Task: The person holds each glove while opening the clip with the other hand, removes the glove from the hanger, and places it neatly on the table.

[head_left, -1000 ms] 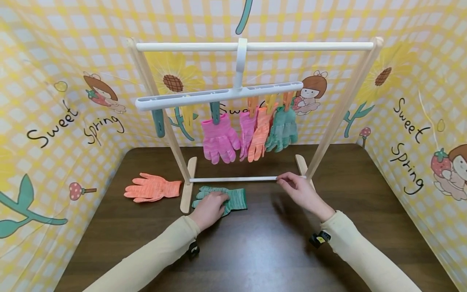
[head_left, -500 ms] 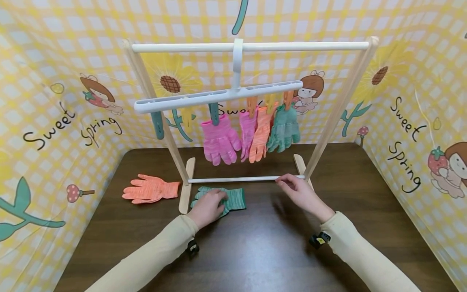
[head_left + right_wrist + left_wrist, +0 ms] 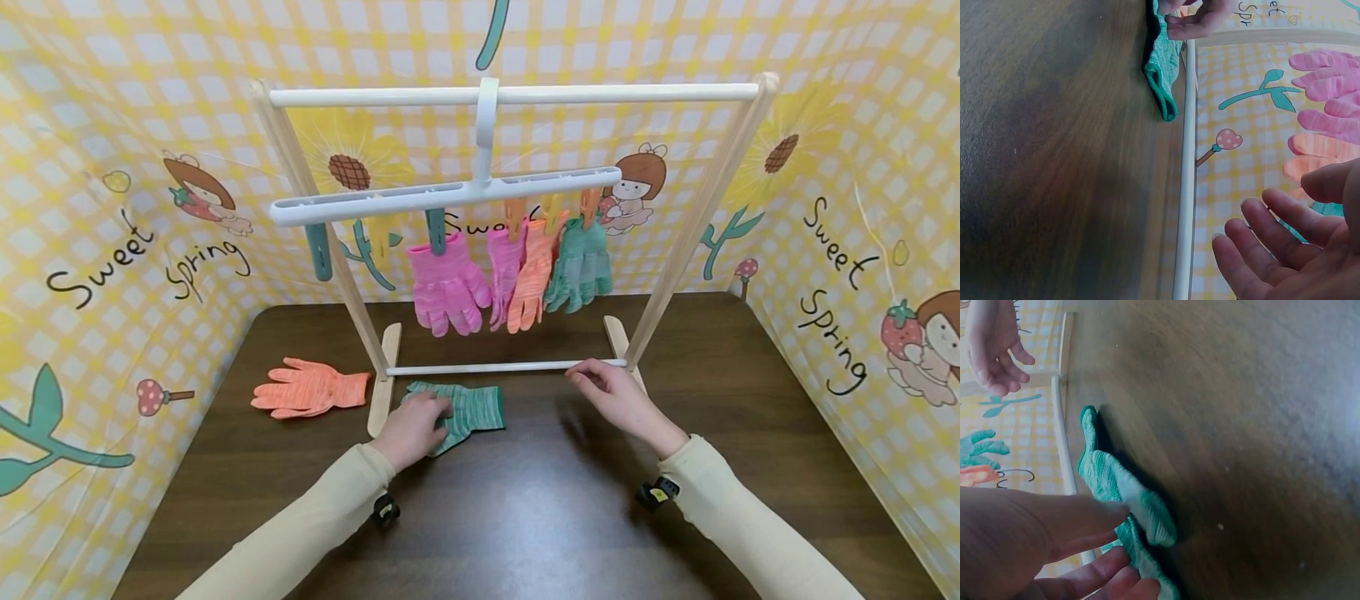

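In the head view a green knitted glove (image 3: 476,408) lies on the table with its cuff to the right. My left hand (image 3: 411,427) rests over its finger end, covering part of it. In the left wrist view the thumb and loosely bent fingers are against the fabric (image 3: 1125,490), without a clear grip. My right hand (image 3: 615,396) is near the right end of the rack's lower white bar (image 3: 487,367), holding nothing. Its fingers look relaxed and slightly bent in the right wrist view. An orange glove (image 3: 311,388) lies flat at left.
A wooden drying rack (image 3: 675,225) stands on the dark table (image 3: 525,517). From its top bar hangs a tilted clip hanger (image 3: 442,196) with pink gloves (image 3: 448,285), an orange glove (image 3: 531,279) and a green glove (image 3: 581,267). Two clips, teal (image 3: 318,250) and yellow (image 3: 380,242), hang at its left.
My left hand has slid left and slightly down over the green glove, exposing more of its cuff side. The glove stays nearly in place. My right hand has barely moved.
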{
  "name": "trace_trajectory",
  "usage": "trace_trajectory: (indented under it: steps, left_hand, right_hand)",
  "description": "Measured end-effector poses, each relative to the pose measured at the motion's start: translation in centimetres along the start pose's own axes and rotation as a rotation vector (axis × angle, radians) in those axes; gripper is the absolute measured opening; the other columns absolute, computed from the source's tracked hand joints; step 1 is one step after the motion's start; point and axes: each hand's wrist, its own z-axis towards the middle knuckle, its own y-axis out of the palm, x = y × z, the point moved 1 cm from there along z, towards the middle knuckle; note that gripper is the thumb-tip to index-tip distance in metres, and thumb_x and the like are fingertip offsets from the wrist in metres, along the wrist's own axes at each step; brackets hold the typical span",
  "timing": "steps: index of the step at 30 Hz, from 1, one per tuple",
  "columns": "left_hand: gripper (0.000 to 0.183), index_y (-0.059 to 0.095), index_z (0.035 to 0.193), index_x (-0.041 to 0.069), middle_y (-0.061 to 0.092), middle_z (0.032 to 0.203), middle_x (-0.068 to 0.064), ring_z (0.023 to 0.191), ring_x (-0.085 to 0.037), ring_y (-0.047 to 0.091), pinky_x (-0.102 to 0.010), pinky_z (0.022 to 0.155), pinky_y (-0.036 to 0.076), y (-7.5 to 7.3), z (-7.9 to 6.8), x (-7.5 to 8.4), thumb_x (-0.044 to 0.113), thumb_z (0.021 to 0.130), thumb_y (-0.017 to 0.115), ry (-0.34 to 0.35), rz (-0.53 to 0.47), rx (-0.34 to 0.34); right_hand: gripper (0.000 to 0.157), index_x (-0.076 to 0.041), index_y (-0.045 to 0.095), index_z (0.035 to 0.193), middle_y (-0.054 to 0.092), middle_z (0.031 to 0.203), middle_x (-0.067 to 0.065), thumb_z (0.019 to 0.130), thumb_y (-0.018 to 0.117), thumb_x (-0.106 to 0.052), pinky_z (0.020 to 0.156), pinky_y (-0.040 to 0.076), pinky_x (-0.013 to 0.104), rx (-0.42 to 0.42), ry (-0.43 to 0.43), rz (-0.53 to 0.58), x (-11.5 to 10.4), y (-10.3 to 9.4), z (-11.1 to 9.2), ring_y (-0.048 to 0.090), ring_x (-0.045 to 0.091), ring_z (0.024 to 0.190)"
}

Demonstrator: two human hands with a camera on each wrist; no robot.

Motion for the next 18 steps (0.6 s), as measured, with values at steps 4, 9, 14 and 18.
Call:
trace_trajectory:
  steps: [4,9,14,18]
  left_hand:
    - [0.018,0.071,0.096,0.005,0.063,0.091,-0.010,0.084,-0.028,0.062,-0.045,0.070,0.056,-0.09,-0.01,-0.13,0.004,0.083,0.083,-0.004,-0.010,-0.032]
    - [0.018,0.070,0.097,0.005,0.062,0.090,-0.010,0.082,-0.026,0.061,-0.044,0.068,0.055,-0.15,-0.02,-0.11,0.006,0.084,0.083,-0.004,0.003,-0.042]
    - [0.014,0.072,0.096,0.005,0.065,0.091,-0.011,0.085,-0.027,0.063,-0.045,0.073,0.056,-0.39,0.02,-0.07,0.006,0.085,0.080,0.008,-0.010,-0.021]
    - [0.009,0.074,0.096,0.006,0.069,0.093,-0.010,0.088,-0.029,0.067,-0.047,0.077,0.058,-0.52,0.03,-0.04,0.009,0.089,0.077,-0.006,-0.017,0.041]
  right_hand:
    - [0.017,0.001,0.073,0.112,0.075,0.109,0.013,0.105,0.060,-0.010,0.083,0.054,0.034,0.001,0.003,-0.009,0.02,0.06,0.00,0.067,0.019,0.095]
    - [0.018,0.000,0.073,0.112,0.075,0.109,0.012,0.105,0.061,-0.010,0.083,0.054,0.034,0.004,0.000,-0.007,0.06,0.15,0.03,0.067,0.020,0.095]
    - [0.018,0.000,0.072,0.115,0.075,0.111,0.013,0.105,0.061,-0.010,0.086,0.054,0.035,0.007,-0.006,0.019,-0.03,0.16,0.08,0.068,0.022,0.099]
    - [0.020,0.001,0.070,0.118,0.074,0.113,0.015,0.106,0.060,-0.011,0.087,0.054,0.035,-0.001,0.010,0.030,-0.25,0.07,0.19,0.068,0.023,0.100]
